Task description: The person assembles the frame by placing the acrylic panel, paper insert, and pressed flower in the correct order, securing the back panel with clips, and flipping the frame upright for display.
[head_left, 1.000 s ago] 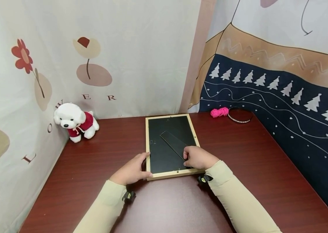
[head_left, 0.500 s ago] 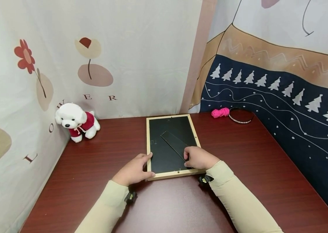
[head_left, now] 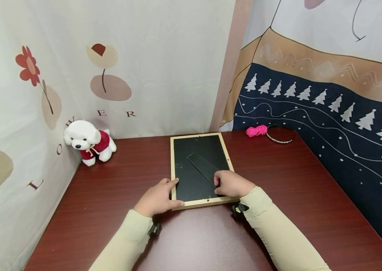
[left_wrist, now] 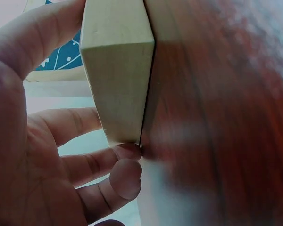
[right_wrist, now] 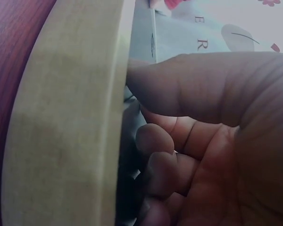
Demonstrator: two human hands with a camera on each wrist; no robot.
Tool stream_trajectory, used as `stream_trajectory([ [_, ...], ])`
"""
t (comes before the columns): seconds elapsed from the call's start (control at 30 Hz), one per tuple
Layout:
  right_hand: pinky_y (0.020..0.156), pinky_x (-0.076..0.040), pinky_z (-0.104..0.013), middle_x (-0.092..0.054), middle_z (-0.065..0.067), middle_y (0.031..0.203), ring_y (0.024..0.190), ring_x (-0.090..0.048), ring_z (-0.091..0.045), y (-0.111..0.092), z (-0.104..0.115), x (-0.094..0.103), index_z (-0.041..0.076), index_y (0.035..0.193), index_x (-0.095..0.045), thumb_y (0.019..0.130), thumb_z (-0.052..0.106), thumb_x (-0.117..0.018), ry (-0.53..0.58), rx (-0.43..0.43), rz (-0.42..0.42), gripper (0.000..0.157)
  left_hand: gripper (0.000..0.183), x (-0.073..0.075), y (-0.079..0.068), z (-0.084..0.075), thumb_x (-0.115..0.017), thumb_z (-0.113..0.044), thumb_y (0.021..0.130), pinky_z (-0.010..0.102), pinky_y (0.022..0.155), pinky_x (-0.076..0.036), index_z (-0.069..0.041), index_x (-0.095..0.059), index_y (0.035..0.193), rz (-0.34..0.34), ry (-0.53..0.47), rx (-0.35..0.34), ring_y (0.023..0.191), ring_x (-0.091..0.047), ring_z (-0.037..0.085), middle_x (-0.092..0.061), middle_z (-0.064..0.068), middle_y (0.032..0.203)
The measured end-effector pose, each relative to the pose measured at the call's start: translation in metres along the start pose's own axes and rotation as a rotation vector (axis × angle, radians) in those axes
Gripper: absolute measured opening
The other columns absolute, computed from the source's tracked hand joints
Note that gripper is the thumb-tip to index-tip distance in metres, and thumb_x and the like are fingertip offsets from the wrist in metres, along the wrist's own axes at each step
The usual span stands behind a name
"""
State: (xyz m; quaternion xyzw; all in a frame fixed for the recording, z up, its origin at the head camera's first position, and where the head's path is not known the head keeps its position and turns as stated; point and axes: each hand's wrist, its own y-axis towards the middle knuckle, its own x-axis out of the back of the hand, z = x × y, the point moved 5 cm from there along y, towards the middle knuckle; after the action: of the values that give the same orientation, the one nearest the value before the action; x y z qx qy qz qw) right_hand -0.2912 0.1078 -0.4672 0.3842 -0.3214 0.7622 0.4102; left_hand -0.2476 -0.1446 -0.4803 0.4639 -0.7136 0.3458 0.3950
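Observation:
A picture frame (head_left: 198, 169) lies face down on the table, its light wood border round a black back panel. Slanting across that panel is the black stand leg (head_left: 202, 167). My left hand (head_left: 157, 198) grips the near left corner: the thumb lies on the front edge and the index finger reaches over the left border. In the left wrist view, the other fingers curl along the side of the wooden border (left_wrist: 118, 89). Over the near right part, my right hand (head_left: 231, 183) pinches the lower end of the leg between thumb and bent fingers, which hide that end.
A white plush dog (head_left: 89, 142) in a red top sits at the table's back left. Toward the back right lie a bundle of pink yarn (head_left: 256, 131) and a headband (head_left: 279, 141). Printed curtains (head_left: 164, 67) stand behind the brown table (head_left: 130, 162).
My left hand has shifted slightly to the right, its thumb and index finger now farther over the frame's corner. The right hand and the stand leg stay in place.

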Motion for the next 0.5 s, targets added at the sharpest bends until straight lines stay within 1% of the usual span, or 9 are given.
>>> stream_trajectory([
  [0.1,0.071,-0.048,-0.033,-0.058,0.0,0.077,0.074,-0.055,-0.017,-0.0008,0.0005,0.0013,0.012,0.084,-0.06,0.087,0.009,-0.082,0.001,0.0,0.003,0.023,0.093,0.001,0.0009,-0.0023,-0.086,-0.053,0.082,0.047,0.087,-0.058,-0.012,-0.05,0.158,-0.007,0.015,0.004,0.089,-0.069,0.021,-0.057,0.015,0.146],
  [0.23,0.071,-0.048,-0.033,-0.057,0.0,0.076,0.074,-0.055,-0.016,-0.0029,0.0012,0.0015,0.012,0.085,-0.06,0.088,0.009,-0.081,0.0,-0.005,0.005,0.021,0.093,0.001,0.0015,-0.0039,-0.086,-0.052,0.082,0.046,0.086,-0.059,-0.012,-0.051,0.158,-0.01,0.022,0.001,0.085,-0.068,0.02,-0.058,0.015,0.145],
  [0.33,0.07,-0.048,-0.033,-0.057,0.0,0.075,0.072,-0.054,-0.015,-0.0043,0.0012,0.0012,0.012,0.086,-0.061,0.089,0.009,-0.081,0.003,-0.003,0.007,0.02,0.092,0.0006,0.0007,-0.0034,-0.086,-0.051,0.083,0.048,0.09,-0.058,-0.012,-0.05,0.158,-0.004,0.012,0.003,0.092,-0.07,0.024,-0.057,0.016,0.147],
  [0.5,0.069,-0.047,-0.031,-0.056,0.0,0.075,0.07,-0.052,-0.014,-0.0081,-0.0007,0.0042,0.011,0.091,-0.063,0.089,0.005,-0.078,0.018,0.035,-0.003,0.016,0.091,0.0007,-0.0008,-0.0003,-0.085,-0.048,0.086,0.052,0.099,-0.056,-0.012,-0.047,0.16,0.011,-0.023,0.01,0.113,-0.07,0.031,-0.053,0.018,0.153],
])
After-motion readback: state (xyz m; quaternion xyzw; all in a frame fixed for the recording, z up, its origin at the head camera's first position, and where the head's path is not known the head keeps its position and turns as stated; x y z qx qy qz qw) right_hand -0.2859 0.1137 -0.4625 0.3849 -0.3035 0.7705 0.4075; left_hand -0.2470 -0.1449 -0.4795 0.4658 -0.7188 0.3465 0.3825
